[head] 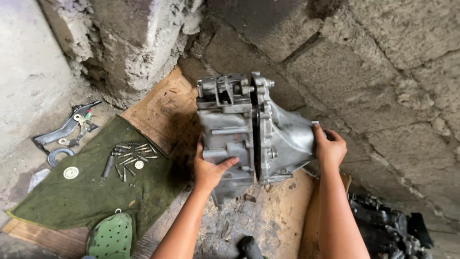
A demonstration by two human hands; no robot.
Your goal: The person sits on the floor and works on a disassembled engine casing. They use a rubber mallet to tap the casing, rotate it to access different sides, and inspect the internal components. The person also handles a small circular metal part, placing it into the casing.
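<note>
We held a cast-aluminium gearbox housing (249, 132) upright on a worn sheet of cardboard (163, 108) laid on the floor, close against a rough grey stone wall (383, 72). The casing was dull silver, ribbed and boxy on its left half, flaring into a smooth bell shape on the right, with a dark seam and bolt heads where the two halves met. Our left hand (211, 168) was spread flat against the ribbed lower face, thumb pointing right along the metal. Our right hand (328, 148) cupped the rounded bell end, fingers pressed together over its edge.

On the left part of the floor lay a rumpled olive-green cloth (86, 192), coarse and stained. Near its upper edge sat a loose cluster of steel bolts (129, 156), slim and threaded, with a flat round washer (71, 172) further left. Beyond the cloth's upper left corner rested a bent metal lever bracket (67, 127) and a dark ring (60, 154). A green perforated clog (111, 237) showed at the bottom edge of the view. A black, greasy engine part (388, 225) lay at the lower right, well apart from the housing.
</note>
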